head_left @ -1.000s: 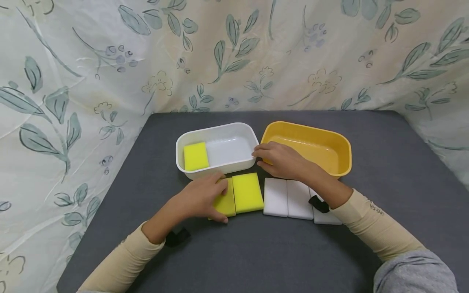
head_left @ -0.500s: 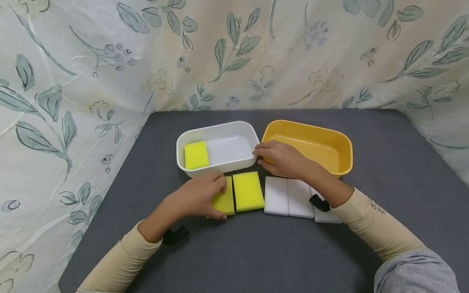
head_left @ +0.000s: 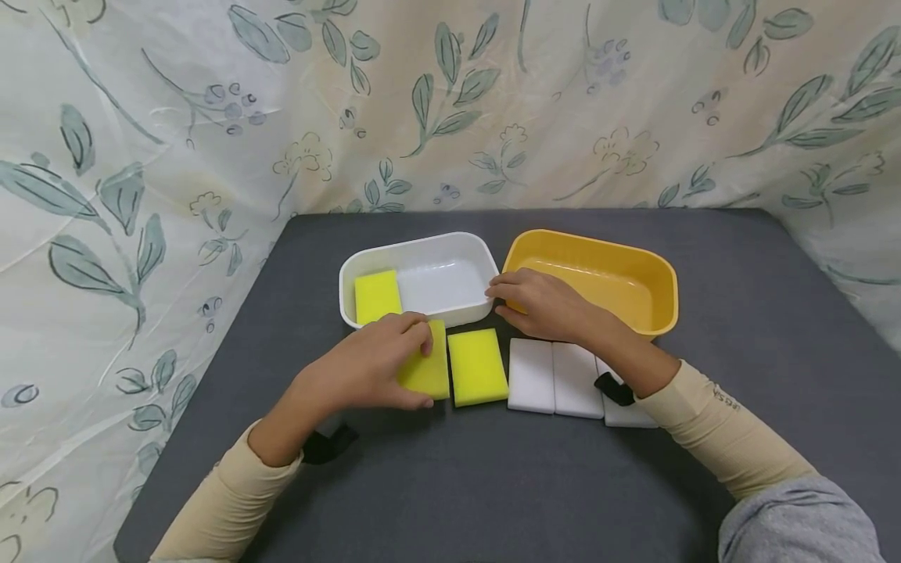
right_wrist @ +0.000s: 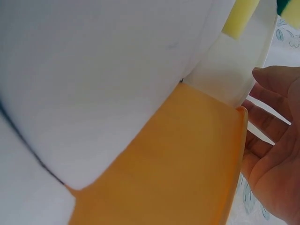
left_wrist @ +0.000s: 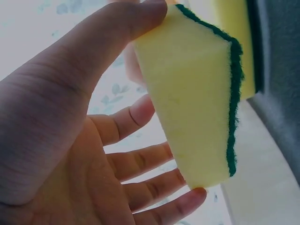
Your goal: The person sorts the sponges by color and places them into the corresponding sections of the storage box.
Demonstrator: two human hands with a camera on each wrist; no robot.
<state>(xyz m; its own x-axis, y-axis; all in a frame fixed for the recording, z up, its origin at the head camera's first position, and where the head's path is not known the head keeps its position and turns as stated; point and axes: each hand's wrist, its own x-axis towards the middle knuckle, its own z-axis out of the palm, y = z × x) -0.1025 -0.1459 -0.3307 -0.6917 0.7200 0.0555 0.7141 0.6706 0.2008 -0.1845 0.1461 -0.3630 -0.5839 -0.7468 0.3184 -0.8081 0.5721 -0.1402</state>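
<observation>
My left hand (head_left: 373,360) grips a yellow scouring sponge (head_left: 434,367) between thumb and fingers, raised off the table at the front of the white tub (head_left: 394,251). The left wrist view shows the sponge's green scrubbing layer (left_wrist: 234,112) facing away from the palm. A second yellow sponge (head_left: 479,367) lies on the table just right of it. Inside the tub, at its left end, sits another yellow sponge (head_left: 376,295). My right hand (head_left: 542,305) rests with loosely bent fingers where the white tub meets the orange-yellow tub (head_left: 633,270), fingertips at the white rim.
Three white sponge blocks (head_left: 531,377) lie side by side below the orange-yellow tub, partly under the right forearm. Both tubs stand on a dark grey table (head_left: 479,485). A floral cloth (head_left: 450,109) hangs behind the table and along its left side.
My left hand has lifted the yellow sponge and brought it slightly up and toward the white tub, opening a gap from the neighbouring sponge. The right hand stays in place.
</observation>
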